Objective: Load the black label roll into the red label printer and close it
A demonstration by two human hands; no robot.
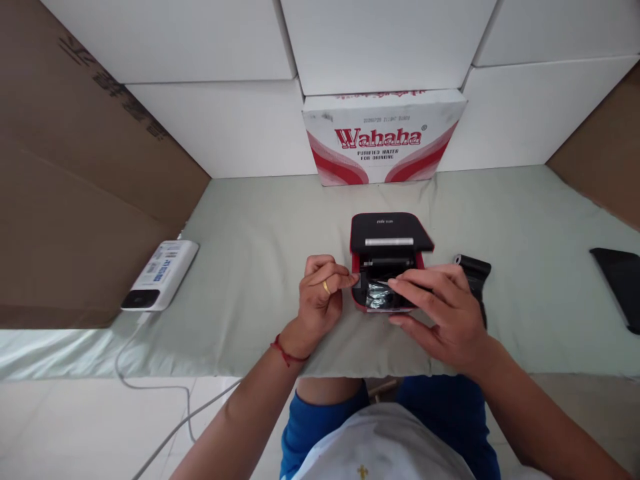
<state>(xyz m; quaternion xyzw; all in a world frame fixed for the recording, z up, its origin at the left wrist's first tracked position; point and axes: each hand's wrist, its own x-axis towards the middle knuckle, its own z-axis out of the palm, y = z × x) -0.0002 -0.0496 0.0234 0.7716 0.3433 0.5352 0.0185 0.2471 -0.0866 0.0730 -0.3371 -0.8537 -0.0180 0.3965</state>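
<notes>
A small red and black label printer sits on the cloth with its lid raised, showing a dark inside. Across its front part lies shiny black film, which looks like printer ribbon. My left hand, a gold ring on one finger, is closed with thumb and forefinger at the printer's left edge. My right hand reaches over the front right, its fingertips touching the film and its thumb apart, low by the front edge. Partly behind that hand lies a black roll with a hollow core.
A white Wahaha water carton stands behind the printer, against stacked white boxes. On the left, a white device with a cable lies beside a brown cardboard panel. A black flat object lies at the far right.
</notes>
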